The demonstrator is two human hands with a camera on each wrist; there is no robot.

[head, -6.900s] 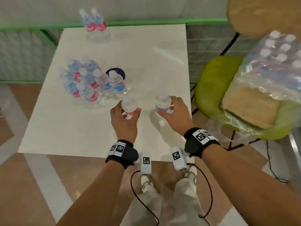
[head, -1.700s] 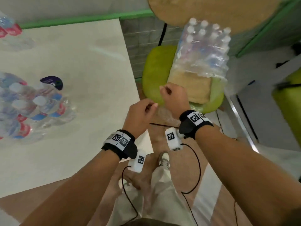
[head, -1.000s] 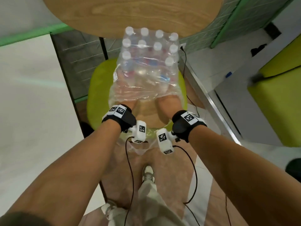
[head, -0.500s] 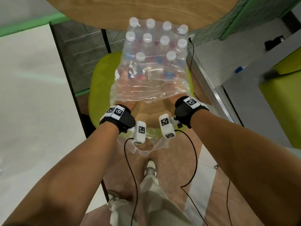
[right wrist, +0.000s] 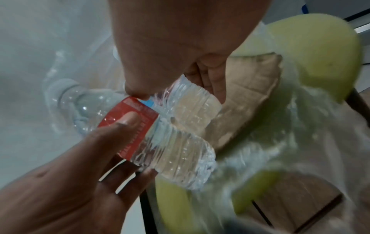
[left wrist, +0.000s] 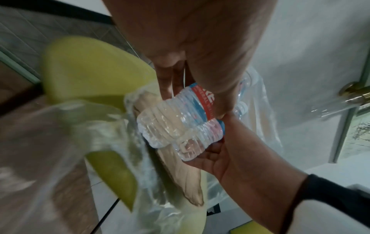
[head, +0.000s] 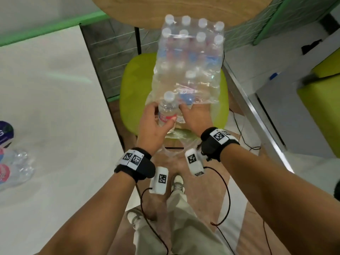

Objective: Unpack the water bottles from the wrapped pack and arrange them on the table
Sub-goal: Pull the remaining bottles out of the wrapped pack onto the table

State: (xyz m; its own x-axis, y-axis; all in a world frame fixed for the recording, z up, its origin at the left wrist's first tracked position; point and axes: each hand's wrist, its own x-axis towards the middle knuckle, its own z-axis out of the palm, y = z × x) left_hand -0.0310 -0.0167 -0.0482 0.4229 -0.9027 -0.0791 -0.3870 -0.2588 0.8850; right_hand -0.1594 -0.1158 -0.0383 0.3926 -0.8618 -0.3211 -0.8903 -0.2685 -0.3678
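The wrapped pack (head: 191,57) of water bottles stands on a green chair (head: 132,92), its near end torn open. In front of that opening my left hand (head: 158,118) grips a red-labelled bottle (head: 168,111) around its middle, cap pointing away from me. Beside it my right hand (head: 193,116) grips a second bottle (right wrist: 192,107) with a blue label, mostly hidden in the head view. The two bottles touch side by side (left wrist: 180,123). Loose plastic wrap (left wrist: 140,190) hangs below them.
The white table (head: 55,107) lies to my left, with several unpacked bottles (head: 11,162) at its left edge. A round wooden tabletop (head: 184,8) overhangs the pack. A cardboard tray (right wrist: 250,88) lies under the pack. My legs and cables are below.
Half a second ago both hands were inside the wrap's open end. Now they have drawn back toward me, each holding a bottle clear of the plastic.
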